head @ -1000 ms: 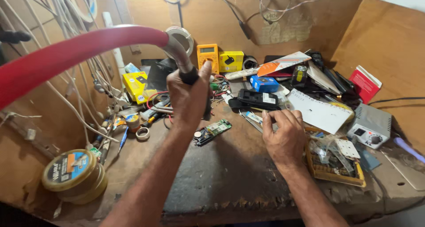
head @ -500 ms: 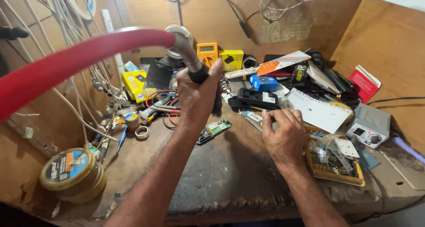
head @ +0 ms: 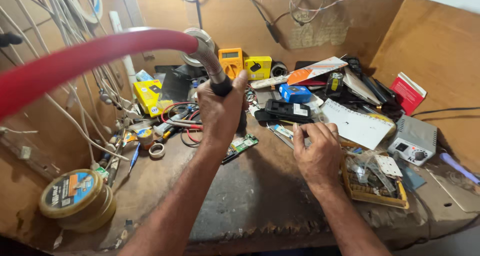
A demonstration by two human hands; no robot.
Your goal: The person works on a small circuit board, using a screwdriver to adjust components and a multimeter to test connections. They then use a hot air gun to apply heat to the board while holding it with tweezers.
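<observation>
Since the earlier frames your left hand (head: 218, 111) has kept its grip on the flexible metal neck (head: 210, 61) of the red-sleeved hose (head: 75, 61), and the neck now stands a little more upright, nearer the yellow multimeter (head: 230, 61) at the back edge of the worktop (head: 250, 196). Your fingers (head: 241, 83) are wrapped tight around the black collar where the neck ends, thumb up along it. Just below that hand a small green circuit board (head: 244, 143) lies on the worktop's dark middle. Your right hand (head: 317, 153) rests on the worktop to the right, its fingertips pinched together near the metal tweezers (head: 281, 135); you cannot tell whether they hold anything. A yellow parts tray (head: 375, 193) sits just right of that hand, and a round solder tin (head: 75, 198) sits at the front left corner.
</observation>
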